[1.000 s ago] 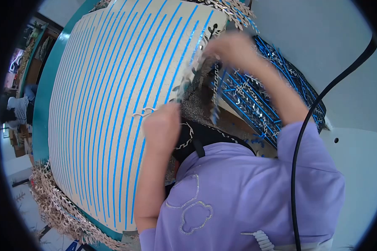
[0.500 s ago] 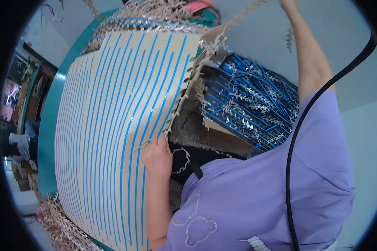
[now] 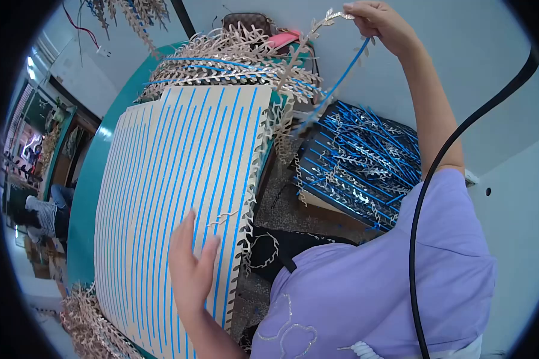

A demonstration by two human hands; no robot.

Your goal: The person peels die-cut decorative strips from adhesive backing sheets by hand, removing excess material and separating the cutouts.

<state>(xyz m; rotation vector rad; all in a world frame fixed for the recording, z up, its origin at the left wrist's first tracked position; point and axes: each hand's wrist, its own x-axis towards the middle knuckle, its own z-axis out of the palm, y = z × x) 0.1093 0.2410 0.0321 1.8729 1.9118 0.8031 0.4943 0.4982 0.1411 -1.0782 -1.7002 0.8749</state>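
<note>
My right hand [image 3: 382,27] is raised at the upper right, fingers pinched on the end of a beige leaf trim [image 3: 327,21]. The trim runs from there down to the far corner of a large beige sheet [image 3: 161,113] lined with parallel blue stripes. A narrow blue strip [image 3: 348,70] hangs below the same hand, its lower end blurred. Over the sheet's near part my left hand [image 3: 193,260] is open, thumb and fingers apart, holding nothing. A short curly beige offcut [image 3: 223,219] lies just beyond it. Leaf-shaped cutouts line the sheet's right edge [image 3: 248,203].
The sheet lies on a green table [image 3: 81,239]. Leaf trims [image 3: 221,66] are heaped at its far end, with another bundle [image 3: 96,323] at the near left. A dark box top [image 3: 359,161] carries blue strips and leaf pieces. A black cable [image 3: 422,209] crosses the view.
My left hand has let go at the sheet's right edge, moved left and down, and opened. My right hand now shows fully, with the trim and a blue strip hanging from it. The view has shifted.
</note>
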